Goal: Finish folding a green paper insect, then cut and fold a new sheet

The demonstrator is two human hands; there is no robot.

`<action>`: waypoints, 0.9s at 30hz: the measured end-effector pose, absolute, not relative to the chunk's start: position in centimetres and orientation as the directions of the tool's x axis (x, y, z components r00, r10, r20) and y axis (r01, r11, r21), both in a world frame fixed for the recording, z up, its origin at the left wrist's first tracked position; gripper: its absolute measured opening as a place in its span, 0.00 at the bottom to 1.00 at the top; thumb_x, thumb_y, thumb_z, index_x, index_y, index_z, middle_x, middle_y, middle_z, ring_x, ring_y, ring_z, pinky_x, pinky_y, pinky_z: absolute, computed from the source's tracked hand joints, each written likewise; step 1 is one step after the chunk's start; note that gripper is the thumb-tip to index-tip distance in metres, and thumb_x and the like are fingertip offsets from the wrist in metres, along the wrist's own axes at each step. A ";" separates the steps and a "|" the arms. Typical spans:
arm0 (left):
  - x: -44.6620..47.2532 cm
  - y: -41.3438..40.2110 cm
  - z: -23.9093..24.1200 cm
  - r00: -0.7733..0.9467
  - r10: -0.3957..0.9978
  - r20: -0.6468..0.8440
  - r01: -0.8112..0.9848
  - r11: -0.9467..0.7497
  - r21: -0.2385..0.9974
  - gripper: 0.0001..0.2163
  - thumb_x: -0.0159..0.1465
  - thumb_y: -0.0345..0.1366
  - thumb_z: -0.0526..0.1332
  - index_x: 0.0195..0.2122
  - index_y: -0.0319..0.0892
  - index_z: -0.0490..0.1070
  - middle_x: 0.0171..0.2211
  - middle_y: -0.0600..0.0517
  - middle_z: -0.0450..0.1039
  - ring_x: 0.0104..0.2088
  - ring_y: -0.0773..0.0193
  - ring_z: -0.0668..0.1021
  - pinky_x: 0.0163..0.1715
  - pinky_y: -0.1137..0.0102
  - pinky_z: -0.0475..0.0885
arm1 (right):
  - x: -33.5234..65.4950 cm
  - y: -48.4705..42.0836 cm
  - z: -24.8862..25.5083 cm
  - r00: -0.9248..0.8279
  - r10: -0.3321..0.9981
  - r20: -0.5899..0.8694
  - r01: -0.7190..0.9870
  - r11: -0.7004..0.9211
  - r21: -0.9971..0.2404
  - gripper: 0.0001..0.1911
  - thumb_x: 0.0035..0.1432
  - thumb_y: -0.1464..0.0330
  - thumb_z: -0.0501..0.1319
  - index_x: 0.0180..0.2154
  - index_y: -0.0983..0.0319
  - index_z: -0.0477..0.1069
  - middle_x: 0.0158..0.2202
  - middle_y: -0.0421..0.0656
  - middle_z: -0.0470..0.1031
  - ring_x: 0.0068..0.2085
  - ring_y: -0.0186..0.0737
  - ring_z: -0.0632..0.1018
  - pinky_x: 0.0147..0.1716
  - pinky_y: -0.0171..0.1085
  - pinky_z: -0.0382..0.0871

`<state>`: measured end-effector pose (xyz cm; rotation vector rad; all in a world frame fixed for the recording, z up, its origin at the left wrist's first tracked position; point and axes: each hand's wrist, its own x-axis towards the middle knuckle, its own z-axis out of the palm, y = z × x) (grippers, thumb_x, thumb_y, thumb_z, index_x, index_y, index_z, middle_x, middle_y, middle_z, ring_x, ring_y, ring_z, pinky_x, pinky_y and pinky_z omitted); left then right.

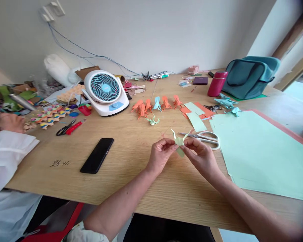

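Both of my hands pinch a small pale green folded paper figure [179, 142] just above the wooden table [131, 168]. My left hand [161, 155] grips its left side with fingers closed. My right hand [201, 155] pinches its right side. Two pointed paper tips stick up above my fingers. White-handled scissors [204, 137] lie right behind my right hand. A row of orange and blue folded paper figures [155, 105] stands further back, with a small green one [153, 120] in front of it.
Large mint green sheets [257, 151] cover the table's right side. A black phone [97, 155] lies to the left, a white fan [105, 91] behind it. A pink bottle [217, 84] and teal bag [251, 76] stand at the back right. Another person in a white sleeve [7, 151] sits at left.
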<state>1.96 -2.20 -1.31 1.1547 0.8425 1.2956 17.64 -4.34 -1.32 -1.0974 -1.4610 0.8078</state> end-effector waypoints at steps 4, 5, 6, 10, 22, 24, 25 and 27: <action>2.0 -2.2 -1.5 0.140 0.975 0.172 -0.221 -0.139 0.965 0.11 0.55 0.41 0.72 0.31 0.38 0.77 0.30 0.52 0.77 0.32 0.67 0.75 0.37 0.71 0.68 | 18.1 -4.1 -1.7 0.004 0.909 0.416 0.294 0.397 -0.870 0.09 0.61 0.60 0.64 0.33 0.59 0.72 0.33 0.42 0.73 0.36 0.40 0.74 0.39 0.39 0.69; 2.0 -2.1 -1.6 0.150 0.972 0.179 -0.219 -0.144 0.965 0.12 0.55 0.42 0.72 0.31 0.38 0.77 0.30 0.51 0.77 0.32 0.67 0.75 0.37 0.71 0.69 | 18.3 -4.0 -1.8 -0.005 0.905 0.425 0.313 0.405 -0.859 0.09 0.61 0.60 0.64 0.33 0.59 0.72 0.33 0.42 0.73 0.36 0.41 0.73 0.39 0.40 0.68; 2.0 -2.1 -1.7 0.158 0.970 0.182 -0.216 -0.146 0.965 0.13 0.54 0.43 0.72 0.31 0.37 0.77 0.30 0.51 0.77 0.32 0.67 0.75 0.37 0.71 0.69 | 18.4 -4.0 -1.9 -0.017 0.904 0.427 0.330 0.408 -0.851 0.10 0.62 0.60 0.63 0.33 0.58 0.72 0.33 0.42 0.73 0.36 0.41 0.73 0.39 0.40 0.68; 1.9 -1.9 -1.8 0.158 0.967 0.198 -0.153 -0.174 0.973 0.16 0.55 0.46 0.71 0.33 0.37 0.76 0.30 0.51 0.75 0.29 0.68 0.73 0.32 0.72 0.67 | 18.7 -3.9 -2.3 -0.053 0.929 0.366 0.293 0.365 -0.884 0.11 0.62 0.57 0.63 0.35 0.59 0.73 0.33 0.43 0.74 0.35 0.41 0.74 0.35 0.39 0.68; 2.1 -2.2 -1.3 0.222 0.945 0.241 -0.196 -0.198 0.960 0.17 0.56 0.49 0.69 0.30 0.38 0.71 0.28 0.54 0.71 0.26 0.71 0.73 0.29 0.73 0.71 | 18.7 -3.9 -2.5 -0.039 0.949 0.311 0.259 0.311 -0.915 0.11 0.60 0.57 0.64 0.37 0.57 0.72 0.34 0.42 0.75 0.35 0.41 0.75 0.37 0.40 0.69; 2.0 -2.2 -1.3 0.216 0.948 0.234 -0.164 -0.201 0.966 0.17 0.57 0.49 0.68 0.30 0.38 0.72 0.28 0.54 0.72 0.25 0.71 0.74 0.29 0.73 0.71 | 18.6 -3.9 -2.6 -0.042 0.949 0.313 0.235 0.314 -0.920 0.11 0.60 0.57 0.64 0.38 0.57 0.72 0.34 0.42 0.74 0.35 0.41 0.76 0.37 0.40 0.70; 1.9 -2.3 -1.3 0.217 0.949 0.229 -0.137 -0.203 0.970 0.16 0.58 0.49 0.68 0.31 0.39 0.72 0.28 0.54 0.72 0.24 0.71 0.74 0.28 0.73 0.71 | 18.6 -3.9 -2.6 -0.048 0.947 0.319 0.229 0.321 -0.919 0.11 0.60 0.57 0.64 0.38 0.57 0.71 0.35 0.42 0.74 0.35 0.41 0.76 0.36 0.40 0.70; 1.8 -2.4 -1.3 0.239 0.946 0.218 -0.098 -0.200 0.975 0.16 0.60 0.49 0.66 0.31 0.39 0.71 0.26 0.54 0.71 0.23 0.71 0.75 0.26 0.74 0.70 | 18.5 -4.0 -2.5 -0.054 0.939 0.341 0.254 0.343 -0.904 0.10 0.60 0.57 0.65 0.36 0.57 0.72 0.34 0.42 0.75 0.35 0.41 0.76 0.37 0.39 0.69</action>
